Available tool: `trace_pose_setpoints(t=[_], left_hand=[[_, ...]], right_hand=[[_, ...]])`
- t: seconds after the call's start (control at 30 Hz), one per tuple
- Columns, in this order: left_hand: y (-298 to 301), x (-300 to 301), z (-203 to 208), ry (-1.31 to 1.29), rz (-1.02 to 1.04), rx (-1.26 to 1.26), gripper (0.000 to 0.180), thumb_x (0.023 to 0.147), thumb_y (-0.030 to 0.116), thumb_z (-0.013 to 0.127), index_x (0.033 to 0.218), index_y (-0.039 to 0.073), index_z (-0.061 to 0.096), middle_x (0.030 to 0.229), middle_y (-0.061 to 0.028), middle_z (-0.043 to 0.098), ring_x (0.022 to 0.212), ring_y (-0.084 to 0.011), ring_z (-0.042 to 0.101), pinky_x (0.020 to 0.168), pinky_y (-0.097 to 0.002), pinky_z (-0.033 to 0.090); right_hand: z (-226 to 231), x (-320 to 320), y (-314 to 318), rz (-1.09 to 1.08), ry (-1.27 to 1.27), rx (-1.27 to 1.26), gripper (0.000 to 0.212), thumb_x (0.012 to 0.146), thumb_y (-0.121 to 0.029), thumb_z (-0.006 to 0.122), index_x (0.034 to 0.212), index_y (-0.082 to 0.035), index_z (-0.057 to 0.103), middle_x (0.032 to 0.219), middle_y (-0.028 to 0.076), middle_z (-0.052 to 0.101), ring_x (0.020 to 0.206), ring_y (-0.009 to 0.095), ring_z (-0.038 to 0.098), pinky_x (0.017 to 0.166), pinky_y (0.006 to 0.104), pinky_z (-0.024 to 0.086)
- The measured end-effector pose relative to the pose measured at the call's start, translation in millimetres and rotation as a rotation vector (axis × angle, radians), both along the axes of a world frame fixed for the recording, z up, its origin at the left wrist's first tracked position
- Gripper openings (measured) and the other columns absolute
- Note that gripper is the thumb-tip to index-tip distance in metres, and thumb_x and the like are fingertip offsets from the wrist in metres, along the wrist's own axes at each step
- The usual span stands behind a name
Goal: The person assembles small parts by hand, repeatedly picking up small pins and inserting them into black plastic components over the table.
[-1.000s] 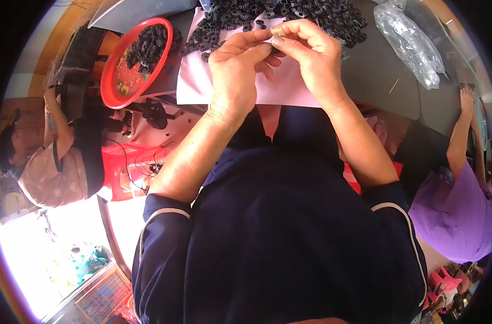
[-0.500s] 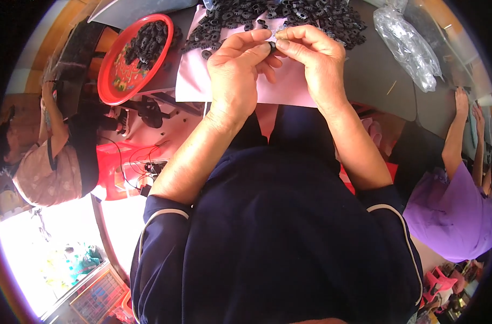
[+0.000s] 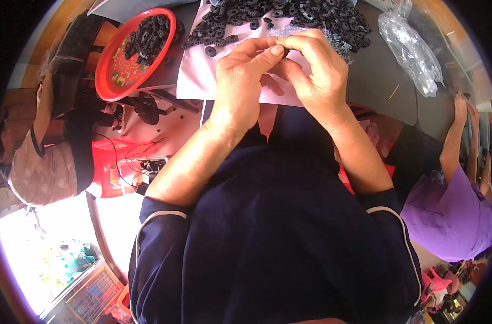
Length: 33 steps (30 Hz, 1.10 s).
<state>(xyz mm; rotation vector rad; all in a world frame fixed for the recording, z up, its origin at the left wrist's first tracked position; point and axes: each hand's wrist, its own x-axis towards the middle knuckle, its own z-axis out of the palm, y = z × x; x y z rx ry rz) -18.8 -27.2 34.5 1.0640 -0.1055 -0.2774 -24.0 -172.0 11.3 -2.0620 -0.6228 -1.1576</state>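
Note:
Between the fingertips of both hands sits a small black part (image 3: pixel 285 52), mostly covered by the fingers. My left hand (image 3: pixel 243 78) pinches it with thumb and forefinger, the other fingers curled below. From the other side my right hand (image 3: pixel 322 73) closes on the same part, its forefinger and thumb bent around it. Both hands are above a pale pink sheet (image 3: pixel 194 81). Just beyond them lies a heap of small black ring-like parts (image 3: pixel 224 21), and a patch of small clear pieces (image 3: pixel 305 31) is partly hidden behind my right hand.
A red tray (image 3: pixel 102 81) with a pile of black parts (image 3: pixel 148 40) stands at the left. At the right, a crumpled clear plastic bag (image 3: pixel 410 51) lies on the dark table (image 3: pixel 375 97). One person (image 3: pixel 46 167) is at the left, another in purple (image 3: pixel 446 216) at the right.
My right hand has turned, its fingers bending more over the part at my left fingertips. Both hands have come slightly nearer. The person at the left has shifted.

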Motion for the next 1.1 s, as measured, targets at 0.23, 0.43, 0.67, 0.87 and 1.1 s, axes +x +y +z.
trace_pose_setpoints(t=[0.23,0.43,0.67,0.87,1.1], left_hand=[[25.5,23.4,-0.7,-0.08,-0.167,0.235,0.019,0.087,0.009,0.065,0.097,-0.008,0.065,0.076,-0.0099,0.066,0.063,-0.0128,0.059,0.05,-0.0229,0.044],[33.7,31.5,0.9,0.007,-0.17,0.133,0.017,0.087,0.006,0.064,0.097,-0.008,0.065,0.079,-0.0105,0.064,0.064,-0.0135,0.06,0.05,-0.0235,0.046],[31.4,33.2,-8.4,-0.028,-0.171,0.118,0.014,0.086,0.002,0.064,0.098,-0.005,0.066,0.079,-0.0085,0.064,0.065,-0.0133,0.061,0.049,-0.0231,0.046],[32.8,29.9,-16.4,-0.041,-0.178,0.182,0.014,0.089,0.004,0.061,0.101,-0.004,0.065,0.081,-0.0079,0.065,0.066,-0.013,0.061,0.052,-0.0221,0.046],[30.8,28.7,-20.0,-0.042,-0.142,0.17,0.014,0.084,0.006,0.068,0.094,-0.003,0.065,0.071,-0.0074,0.064,0.054,-0.0108,0.056,0.049,-0.0223,0.042]], right_hand=[[15.4,1.5,0.4,0.22,0.305,0.072,0.021,0.069,0.001,0.073,0.087,-0.001,0.064,0.078,0.008,0.06,0.071,0.022,0.063,0.065,0.0304,0.05],[26.7,47.6,-18.0,0.112,0.64,0.071,0.012,0.08,-0.012,0.067,0.088,-0.003,0.069,0.075,0.009,0.068,0.069,0.014,0.066,0.063,0.0293,0.05],[16.6,92.0,-8.7,-0.35,0.493,-0.574,0.014,0.083,-0.024,0.061,0.086,-0.014,0.071,0.073,0.01,0.067,0.072,0.031,0.066,0.063,0.0426,0.051],[44.4,85.6,6.1,-0.312,0.596,-0.631,0.011,0.077,-0.014,0.062,0.082,-0.007,0.068,0.074,0.012,0.067,0.073,0.029,0.067,0.065,0.0403,0.051],[40.3,95.2,15.1,-0.309,0.558,-0.698,0.011,0.072,-0.012,0.06,0.073,-0.003,0.066,0.072,0.017,0.065,0.075,0.035,0.066,0.068,0.045,0.052]])
